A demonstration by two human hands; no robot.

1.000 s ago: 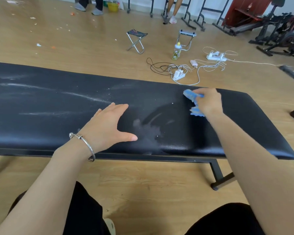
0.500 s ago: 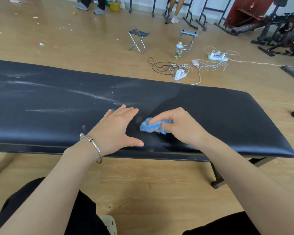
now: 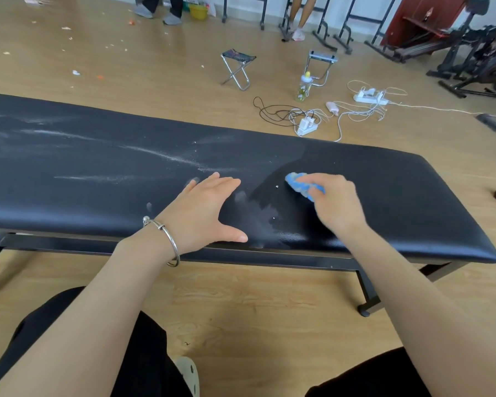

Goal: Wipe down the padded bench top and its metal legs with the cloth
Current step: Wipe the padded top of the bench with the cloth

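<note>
While the right hand (image 3: 337, 202) pressed the blue cloth (image 3: 299, 183) onto the black padded surface (image 3: 413, 196), its fingers (image 3: 325, 179) were curled around the cloth, which stuck out just to the left of them. The surface ran long from left to right, and the white dust streaks (image 3: 166, 157) lay further left of these fingers, beyond the left hand (image 3: 201, 213), which rested flat on the surface with straight, spread fingers and held nothing. By my judgement the next sweep had to go leftward, and the metal legs (image 3: 368, 293), below the fingers, would come afterwards.
</note>
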